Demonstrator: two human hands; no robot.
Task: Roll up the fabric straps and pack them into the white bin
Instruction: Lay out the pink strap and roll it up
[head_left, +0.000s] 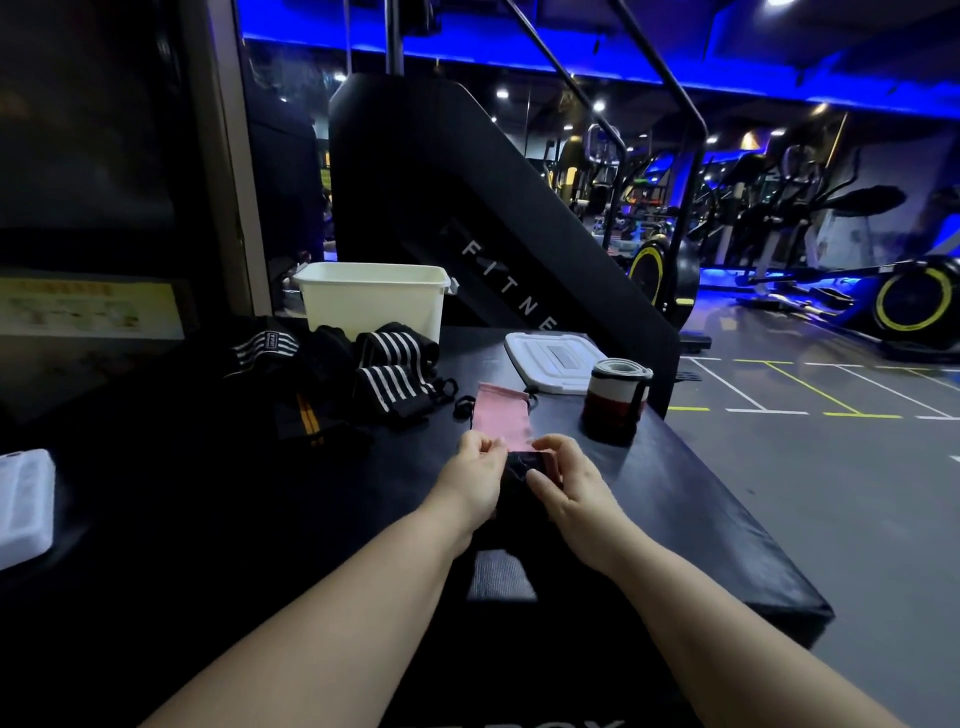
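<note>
Seen only as two forearms, left forearm (363, 597) and right forearm (675, 587), bare from the lower edge up to the wrists. Broad near the bottom, narrowing toward the wrists. Ending in a bare left grip (480, 467) and right grip (563, 480), short-fingered, rounded at the knuckles.

Saturated blue ceiling strip lights (571, 58) and small white spotlights (502, 93) leave the gym dim. The black padded tabletop (701, 493) sinks into shadow, while the white rectangular plastic bin (374, 306) stands bright. Wide-angle distortion bends the edges; the yellow wall sign (88, 309) at left is blurred.
</note>
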